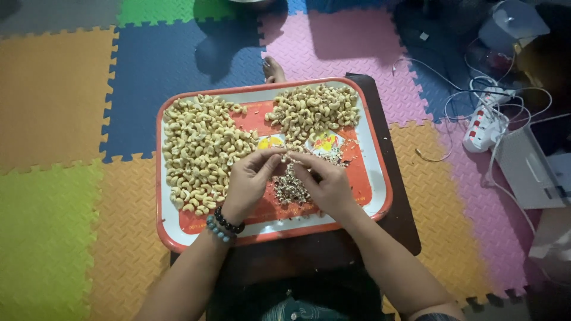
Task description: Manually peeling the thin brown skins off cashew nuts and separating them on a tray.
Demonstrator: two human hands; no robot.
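Over the middle of a red-and-white tray (380, 178), my left hand (250, 181) and my right hand (327, 184) meet fingertip to fingertip around a small cashew nut (288, 158). Beneath them lies a small heap of brownish skin scraps (289, 189). A large pile of pale cashews (199, 151) covers the tray's left side. A smaller cashew pile (315, 108) sits at the far right corner. My left wrist wears two bead bracelets (223, 224).
The tray rests on a dark low table (392, 226) above coloured foam floor mats (53, 107). A foot (273, 70) shows beyond the tray. A white power strip (483, 126) with tangled cables and a white box lie at the right.
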